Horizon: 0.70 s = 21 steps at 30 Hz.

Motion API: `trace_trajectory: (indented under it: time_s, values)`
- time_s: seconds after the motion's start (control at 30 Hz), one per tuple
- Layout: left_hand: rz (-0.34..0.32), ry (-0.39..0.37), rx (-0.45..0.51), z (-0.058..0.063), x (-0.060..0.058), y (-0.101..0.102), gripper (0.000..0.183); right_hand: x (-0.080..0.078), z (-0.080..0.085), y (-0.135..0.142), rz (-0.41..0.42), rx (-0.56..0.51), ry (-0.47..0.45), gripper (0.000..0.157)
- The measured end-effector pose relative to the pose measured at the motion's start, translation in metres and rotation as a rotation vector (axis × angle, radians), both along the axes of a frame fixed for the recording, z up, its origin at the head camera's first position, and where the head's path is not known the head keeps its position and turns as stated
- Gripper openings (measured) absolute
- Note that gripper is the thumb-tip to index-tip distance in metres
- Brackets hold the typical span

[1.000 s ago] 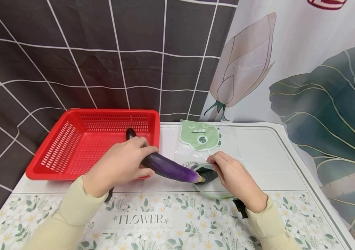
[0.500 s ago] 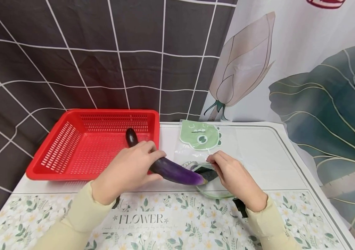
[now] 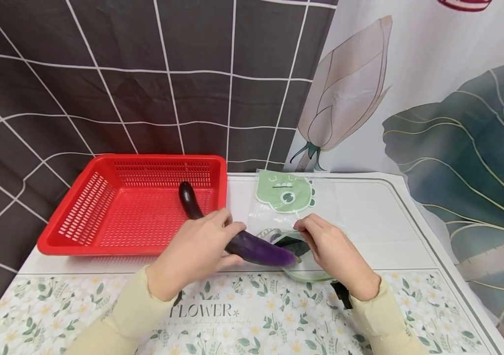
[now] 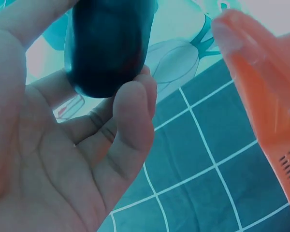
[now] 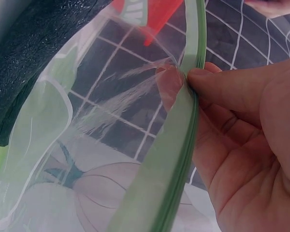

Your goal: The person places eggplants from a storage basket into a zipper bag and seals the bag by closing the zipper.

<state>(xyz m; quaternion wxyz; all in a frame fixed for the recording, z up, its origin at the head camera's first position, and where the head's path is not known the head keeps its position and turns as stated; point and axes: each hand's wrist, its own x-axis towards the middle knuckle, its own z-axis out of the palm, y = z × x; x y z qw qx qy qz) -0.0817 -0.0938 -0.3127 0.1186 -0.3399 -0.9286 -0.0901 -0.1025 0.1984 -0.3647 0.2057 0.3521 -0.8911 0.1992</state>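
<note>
In the head view my left hand (image 3: 198, 251) grips a long purple eggplant (image 3: 261, 250) round its middle. Its dark rounded end slants back over the basket's near right side, and its pale stem end lies at the mouth of a clear zip bag (image 3: 309, 276). The left wrist view has the eggplant's dark end (image 4: 108, 48) close above the curled fingers. Between thumb and fingertips, my right hand (image 3: 334, 251) pinches the bag's green zip edge (image 5: 176, 159), keeping the mouth apart. Inside the bag lies a dark green, rough-skinned thing (image 5: 29, 63).
A red plastic basket (image 3: 52, 231) with slotted walls stands at the left, by the dark grid-patterned curtain (image 3: 136, 39). The bag's upper part, printed with a green cartoon dinosaur (image 3: 283, 190), lies flat at the back. A floral mat (image 3: 216, 340) covers the front.
My left hand has moved right and slightly toward me with the eggplant, bringing its stem end farther into the bag's mouth. My right hand has stayed in place on the zip edge.
</note>
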Motion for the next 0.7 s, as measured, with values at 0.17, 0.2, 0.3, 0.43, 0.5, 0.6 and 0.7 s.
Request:
trace_trajectory:
  time_s: [0.17,0.2,0.3,0.43,0.5,0.6,0.7]
  values:
    - [0.012,0.029,-0.002,-0.005,0.002,0.006,0.055,0.0,0.0,0.0,-0.004,0.003,0.003,0.021]
    - [0.017,0.026,-0.003,-0.005,0.003,0.007,0.056,0.0,0.0,0.0,-0.004,0.004,0.002,0.021]
    - [0.03,0.018,-0.007,-0.007,0.006,0.011,0.057,0.0,0.0,0.0,-0.003,0.003,-0.001,0.021]
    - [0.046,0.018,-0.007,-0.01,0.009,0.016,0.057,0.0,0.0,0.0,-0.005,0.005,-0.004,0.02]
    - [0.057,0.019,-0.009,-0.012,0.01,0.019,0.056,0.0,0.0,0.0,-0.005,0.004,-0.004,0.021]
    - [0.063,0.028,-0.005,-0.015,0.011,0.023,0.055,0.0,0.0,0.0,-0.005,0.004,-0.003,0.021]
    - [0.065,0.05,-0.002,-0.018,0.012,0.027,0.054,0.0,0.0,-0.001,-0.008,0.007,-0.004,0.022]
